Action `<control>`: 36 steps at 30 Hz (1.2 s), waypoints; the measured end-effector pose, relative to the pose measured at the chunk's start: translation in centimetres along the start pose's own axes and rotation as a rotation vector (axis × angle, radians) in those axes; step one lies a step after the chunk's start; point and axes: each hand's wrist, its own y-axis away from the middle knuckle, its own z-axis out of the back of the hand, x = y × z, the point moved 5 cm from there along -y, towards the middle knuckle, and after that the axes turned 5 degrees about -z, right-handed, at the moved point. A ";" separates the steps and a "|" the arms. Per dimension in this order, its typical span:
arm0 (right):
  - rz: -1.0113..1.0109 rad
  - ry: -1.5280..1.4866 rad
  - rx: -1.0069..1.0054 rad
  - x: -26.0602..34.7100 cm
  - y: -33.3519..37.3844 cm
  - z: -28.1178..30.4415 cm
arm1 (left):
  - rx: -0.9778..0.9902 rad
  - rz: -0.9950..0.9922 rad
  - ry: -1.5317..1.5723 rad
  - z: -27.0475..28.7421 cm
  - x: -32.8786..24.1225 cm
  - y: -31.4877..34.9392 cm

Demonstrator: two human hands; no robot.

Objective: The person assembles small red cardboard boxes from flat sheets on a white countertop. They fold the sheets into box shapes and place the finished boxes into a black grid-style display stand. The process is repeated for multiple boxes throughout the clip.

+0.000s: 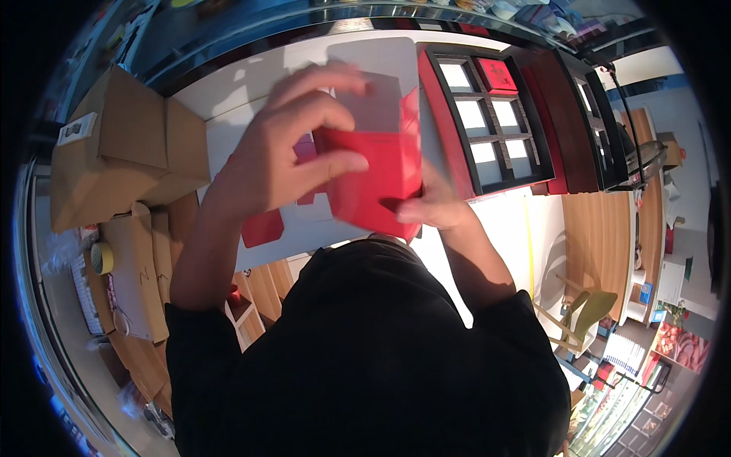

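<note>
A small red paper box is held up in front of me, with a flap standing up at its top right corner. My right hand grips the box at its lower right side, thumb on the near face. My left hand is at the box's left edge, its fingers spread and slightly blurred. Its thumb lies over the box's face; whether it presses there I cannot tell. Beneath the hands, a flat red piece lies on the white table.
To the right lies a black-framed divided tray with red sides; a red square box sits in one compartment. Another dark red framed box stands beyond it. An open cardboard carton is at the left. A green chair stands lower right.
</note>
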 end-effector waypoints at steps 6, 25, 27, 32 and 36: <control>0.207 0.451 -0.410 0.8 -1.1 0.5 | -0.445 0.415 0.130 -2.5 1.6 4.1; 0.327 0.139 -0.252 0.2 -0.4 1.0 | -0.492 0.524 0.568 -4.7 2.7 4.5; 0.378 0.215 -0.332 1.2 -0.1 0.5 | -0.539 0.529 0.533 -4.7 3.1 4.9; 0.325 0.445 -0.331 2.0 -0.5 0.7 | -0.537 0.537 0.488 -4.6 2.8 4.7; 0.386 0.350 -0.430 1.7 -0.4 1.1 | -0.390 0.499 0.371 -4.8 2.7 4.9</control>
